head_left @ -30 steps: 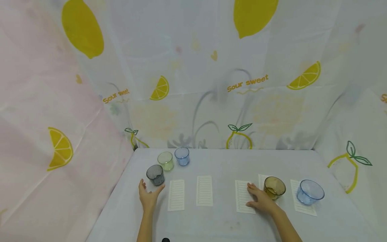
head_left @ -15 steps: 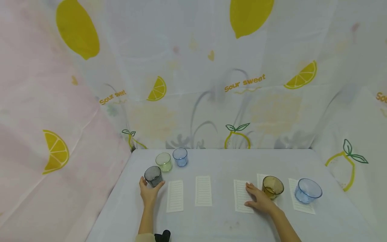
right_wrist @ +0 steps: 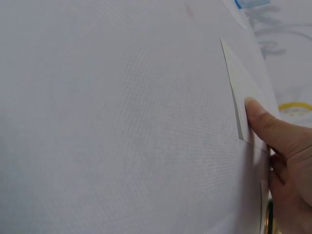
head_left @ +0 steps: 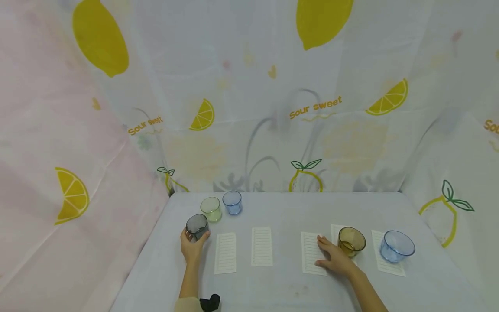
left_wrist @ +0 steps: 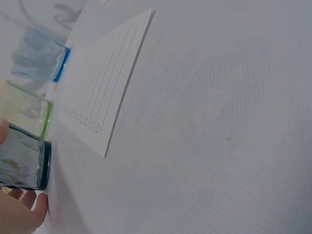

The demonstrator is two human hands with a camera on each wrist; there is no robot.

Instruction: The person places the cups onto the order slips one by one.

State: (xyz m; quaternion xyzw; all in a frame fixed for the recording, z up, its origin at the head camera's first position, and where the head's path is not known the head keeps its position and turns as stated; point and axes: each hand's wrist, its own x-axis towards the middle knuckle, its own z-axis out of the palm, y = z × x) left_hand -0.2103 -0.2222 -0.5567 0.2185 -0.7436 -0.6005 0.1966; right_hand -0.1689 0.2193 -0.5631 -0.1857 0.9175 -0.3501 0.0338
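Observation:
At the left of the table, a grey glass cup (head_left: 197, 226) sits between the thumb and fingers of my left hand (head_left: 191, 248). In the left wrist view the thumb lies against one side of the grey glass cup (left_wrist: 22, 161), with curled fingers (left_wrist: 40, 208) on the opposite side. My right hand (head_left: 336, 258) rests on a lined paper sheet (head_left: 309, 258), its thumb (right_wrist: 261, 117) touching the paper in the right wrist view. An amber glass bowl (head_left: 352, 242) stands on another sheet just right of that hand, which partly hides this sheet.
Behind the grey cup stand a green glass cup (head_left: 211, 209) and a blue glass cup (head_left: 232, 203). A larger blue glass bowl (head_left: 397, 247) sits on a lined sheet (head_left: 383, 262) at the right. Two more sheets, a left one (head_left: 225, 255) and a middle one (head_left: 262, 249), lie between the hands.
My left hand has moved up to the grey cup, and its thumb and fingers have closed in around it. The right hand stays on its paper sheet.

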